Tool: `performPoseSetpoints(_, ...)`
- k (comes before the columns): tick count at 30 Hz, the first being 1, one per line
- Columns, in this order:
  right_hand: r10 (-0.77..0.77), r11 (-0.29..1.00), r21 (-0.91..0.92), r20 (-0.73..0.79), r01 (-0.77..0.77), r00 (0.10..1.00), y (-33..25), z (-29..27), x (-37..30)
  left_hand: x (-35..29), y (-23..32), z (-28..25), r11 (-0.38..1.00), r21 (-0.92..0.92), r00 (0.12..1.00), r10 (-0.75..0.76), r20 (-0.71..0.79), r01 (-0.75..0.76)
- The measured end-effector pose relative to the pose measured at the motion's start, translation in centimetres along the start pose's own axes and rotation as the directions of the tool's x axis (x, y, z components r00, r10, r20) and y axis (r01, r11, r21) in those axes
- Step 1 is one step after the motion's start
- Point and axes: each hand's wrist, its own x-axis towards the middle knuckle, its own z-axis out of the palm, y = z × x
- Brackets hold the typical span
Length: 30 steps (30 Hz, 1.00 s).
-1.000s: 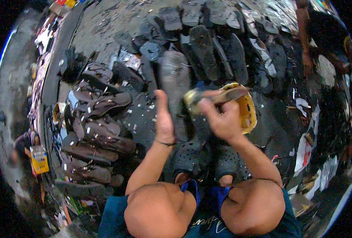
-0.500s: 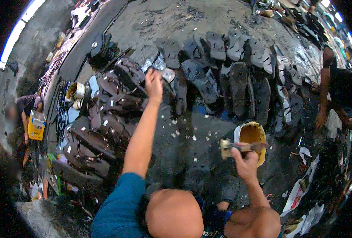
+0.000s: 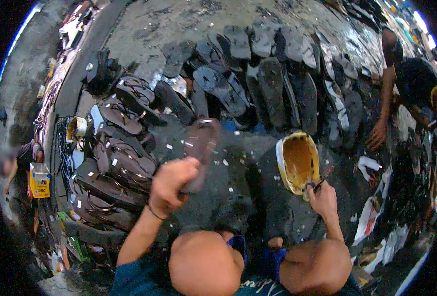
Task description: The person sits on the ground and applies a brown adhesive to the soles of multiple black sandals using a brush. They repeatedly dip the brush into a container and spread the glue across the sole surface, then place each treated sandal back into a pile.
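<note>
My left hand (image 3: 174,183) is closed around a brown sandal sole (image 3: 202,140), held upright above the floor and blurred by motion. To its left lies a pile of brown strapped sandals (image 3: 122,155), several with small white tags. My right hand (image 3: 323,200) is closed at the near rim of an oval yellowish container (image 3: 280,157) with amber-brown contents. The brush (image 3: 317,187) it grips shows only as a small dark part by the rim; the rest is hidden.
Rows of dark soles (image 3: 270,86) stand and lean beyond the container. A co-worker's hand (image 3: 377,135) reaches down at the right. Another person (image 3: 28,150) is at the far left beside a yellow and white box (image 3: 39,180). Pale scraps litter the floor.
My left hand has come back from the far sandals with a brown sole. My right hand has lowered the brush to the container's near rim. The whole view has shifted slightly.
</note>
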Motion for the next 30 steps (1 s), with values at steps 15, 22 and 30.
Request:
performPoseSetpoints(15, -0.370, 0.789, 0.572, 0.146, 0.227, 0.918, -5.7, -1.6, -0.9, -2.3, -1.0, 18.1, 0.907, 0.114, 0.900, -0.417, 0.128, 0.404)
performPoseSetpoints(22, -0.444, 0.436, 0.710, -0.365, 0.553, 0.818, -15.8, 1.5, 3.0, 2.8, -0.1, 14.9, -0.542, -0.821, 0.768, -0.445, 0.461, 0.179)
performPoseSetpoints(30, -0.607, 0.418, 0.577, -0.397, 0.702, 0.688, -15.8, 1.9, 1.7, 4.2, 3.1, 13.4, -0.436, -0.865, 0.613, -0.621, 0.489, 0.248)
